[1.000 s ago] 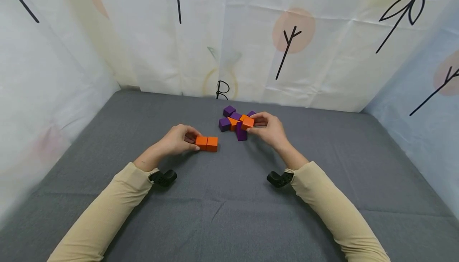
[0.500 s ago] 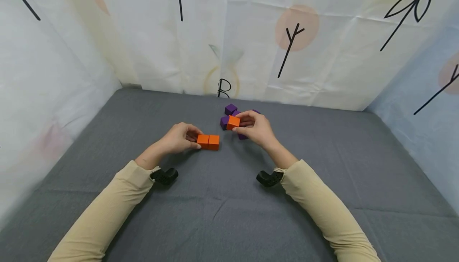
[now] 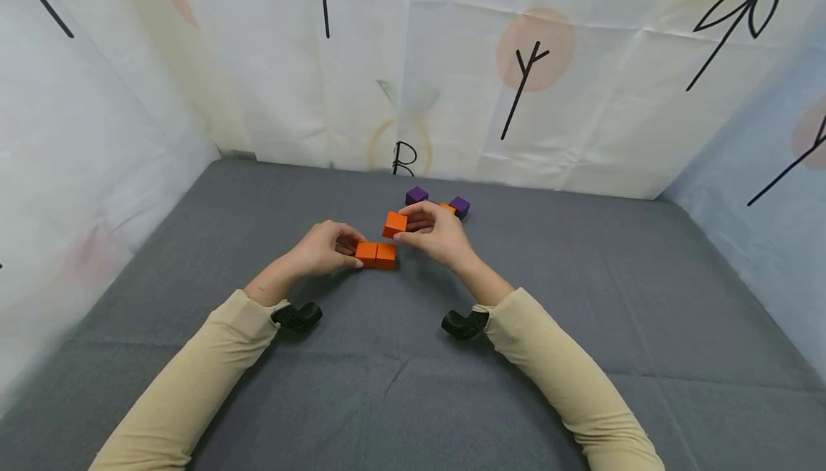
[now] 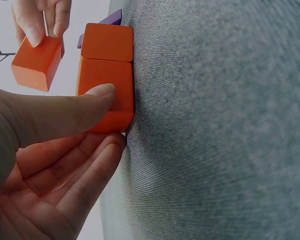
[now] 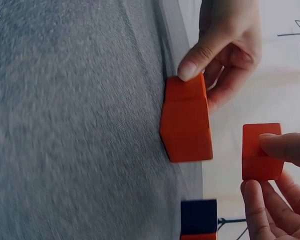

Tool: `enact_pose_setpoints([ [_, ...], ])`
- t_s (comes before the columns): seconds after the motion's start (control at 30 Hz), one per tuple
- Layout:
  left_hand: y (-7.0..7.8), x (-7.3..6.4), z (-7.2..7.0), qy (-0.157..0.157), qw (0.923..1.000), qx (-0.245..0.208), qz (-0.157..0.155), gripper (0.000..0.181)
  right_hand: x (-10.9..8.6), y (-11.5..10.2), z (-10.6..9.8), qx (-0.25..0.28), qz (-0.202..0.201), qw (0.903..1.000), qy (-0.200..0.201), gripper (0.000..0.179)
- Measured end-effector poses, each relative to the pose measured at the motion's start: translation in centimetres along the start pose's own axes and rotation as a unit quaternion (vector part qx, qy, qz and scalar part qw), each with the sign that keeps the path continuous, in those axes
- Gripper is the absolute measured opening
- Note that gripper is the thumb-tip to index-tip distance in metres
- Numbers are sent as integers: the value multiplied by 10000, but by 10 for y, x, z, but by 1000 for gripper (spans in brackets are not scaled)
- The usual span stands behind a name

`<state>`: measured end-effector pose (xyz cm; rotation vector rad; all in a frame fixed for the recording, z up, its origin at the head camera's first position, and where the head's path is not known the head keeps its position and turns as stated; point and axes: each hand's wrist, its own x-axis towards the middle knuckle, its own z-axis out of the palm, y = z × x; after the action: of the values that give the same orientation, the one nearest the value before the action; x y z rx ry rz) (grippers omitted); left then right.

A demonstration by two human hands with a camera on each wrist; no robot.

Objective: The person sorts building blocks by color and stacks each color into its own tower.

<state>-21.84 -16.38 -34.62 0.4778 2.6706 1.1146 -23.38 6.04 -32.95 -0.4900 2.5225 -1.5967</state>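
Note:
Two orange cubes stand side by side on the grey cloth, faces touching. My left hand (image 3: pixel 323 249) holds the left cube (image 3: pixel 366 254), thumb on its near face and fingers at its far side and end. The right cube (image 3: pixel 386 257) of the pair is untouched. My right hand (image 3: pixel 439 234) pinches another orange cube (image 5: pixel 261 150) between thumb and fingertips. In the left wrist view this raised cube (image 4: pixel 37 62) is off the cloth, tilted and apart from the pair.
Behind my right hand lie a purple cube (image 3: pixel 416 195), another purple block (image 3: pixel 459 206) and a sliver of an orange block (image 3: pixel 447 207). The hand hides the rest of that group. A patterned white curtain (image 3: pixel 452 98) rises along the back edge of the grey cloth (image 3: pixel 413 399).
My right hand has carried the orange cube leftward from the purple and orange group, to just above and behind the pair. My left hand stays on its cube.

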Motion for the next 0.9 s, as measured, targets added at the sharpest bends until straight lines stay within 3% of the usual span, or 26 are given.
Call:
enact_pose_setpoints([
  [0.43, 2, -1, -1, -9, 10000, 23, -77, 39, 2, 0, 17, -5, -346, 9987, -363, 35],
  [0.9, 0, 0, -1, -110, 9999, -95, 33, 39, 4, 1, 29, -244, -387, 9970, -627, 33],
])
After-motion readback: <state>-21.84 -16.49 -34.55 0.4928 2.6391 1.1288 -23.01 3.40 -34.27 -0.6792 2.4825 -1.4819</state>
